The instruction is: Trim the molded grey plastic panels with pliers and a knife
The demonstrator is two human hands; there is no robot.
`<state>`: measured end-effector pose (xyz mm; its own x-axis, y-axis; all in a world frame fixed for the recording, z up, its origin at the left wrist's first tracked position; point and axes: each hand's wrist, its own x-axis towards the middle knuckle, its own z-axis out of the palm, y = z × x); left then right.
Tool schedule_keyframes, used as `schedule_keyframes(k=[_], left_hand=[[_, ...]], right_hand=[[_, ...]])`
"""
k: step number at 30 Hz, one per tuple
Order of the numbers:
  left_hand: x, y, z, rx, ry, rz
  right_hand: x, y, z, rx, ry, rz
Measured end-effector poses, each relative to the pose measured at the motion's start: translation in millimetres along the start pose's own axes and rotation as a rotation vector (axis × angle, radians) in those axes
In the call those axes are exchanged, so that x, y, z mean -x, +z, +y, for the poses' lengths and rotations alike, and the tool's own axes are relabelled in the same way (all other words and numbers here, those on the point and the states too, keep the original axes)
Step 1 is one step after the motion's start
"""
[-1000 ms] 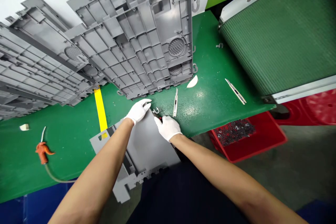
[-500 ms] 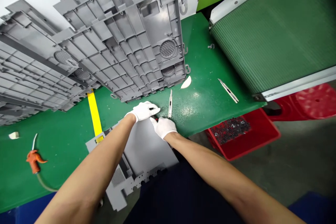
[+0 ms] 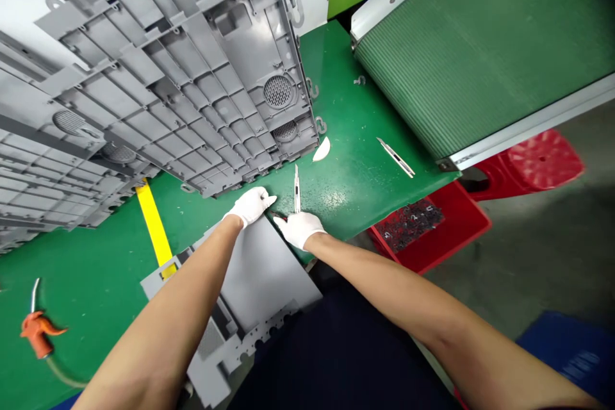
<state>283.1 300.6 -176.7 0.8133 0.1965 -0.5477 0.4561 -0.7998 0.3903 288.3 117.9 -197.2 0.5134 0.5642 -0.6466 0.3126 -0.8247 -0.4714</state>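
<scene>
A grey plastic panel (image 3: 262, 262) lies at the table's front edge and reaches over it toward my body. My gloved left hand (image 3: 250, 206) is closed at the panel's far corner, fingers curled and thumb pointing right. Just right of that corner, my gloved right hand (image 3: 300, 229) is closed round a small tool (image 3: 278, 214) with dark and red parts; most of it is hidden in the glove, so its kind is unclear. A utility knife (image 3: 296, 189) lies on the green table directly beyond my right hand, its blade pointing away.
Large ribbed grey panels (image 3: 192, 90) stand at the back left. A second utility knife (image 3: 396, 157) and a white half-round piece (image 3: 321, 149) lie rightward. An orange air gun (image 3: 38, 333) lies left, near a yellow strip (image 3: 156, 224). A conveyor (image 3: 480, 45) and red bin (image 3: 461, 230) bound the right.
My hands have moved slightly apart, the left withdrawing from the small tool in my right. The camera view has shifted, so the surroundings appear farther left.
</scene>
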Motion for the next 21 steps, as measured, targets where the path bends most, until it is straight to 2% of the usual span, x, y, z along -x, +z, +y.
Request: schedule_keyframes(k=[3, 7, 10, 13, 15, 16, 17, 19, 21], left_hand=[[1, -3.7, -6, 0.108, 0.076, 0.004], [-1, -8.2, -19, 0.221, 0.151, -0.050], [-4, -6.9, -27, 0.294, 0.143, -0.029], [-7, -1.8, -31, 0.396, 0.111, 0.024], [-8, 0.6, -32, 0.451, 0.096, 0.034], [-7, 0.7, -32, 0.465, 0.090, 0.028], [-7, 0.1, -31, 0.467, 0.088, 0.018], [-4, -3.4, -30, 0.451, 0.083, 0.005], [1, -8.5, -27, 0.456, 0.084, 0.016]], right_hand=[[14, -8, 20, -0.109, 0.072, 0.012], [25, -23, 51, -0.262, 0.169, 0.096], [25, -40, 66, -0.243, 0.238, 0.191], [27, -55, 64, -0.070, 0.227, 0.429], [27, -57, 51, 0.021, 0.128, 0.588], [25, -54, 41, 0.022, 0.058, 0.606], [21, -49, 29, -0.016, -0.008, 0.574], [5, -36, 2, -0.171, -0.081, 0.406], [-17, -24, -26, -0.365, -0.052, 0.225]])
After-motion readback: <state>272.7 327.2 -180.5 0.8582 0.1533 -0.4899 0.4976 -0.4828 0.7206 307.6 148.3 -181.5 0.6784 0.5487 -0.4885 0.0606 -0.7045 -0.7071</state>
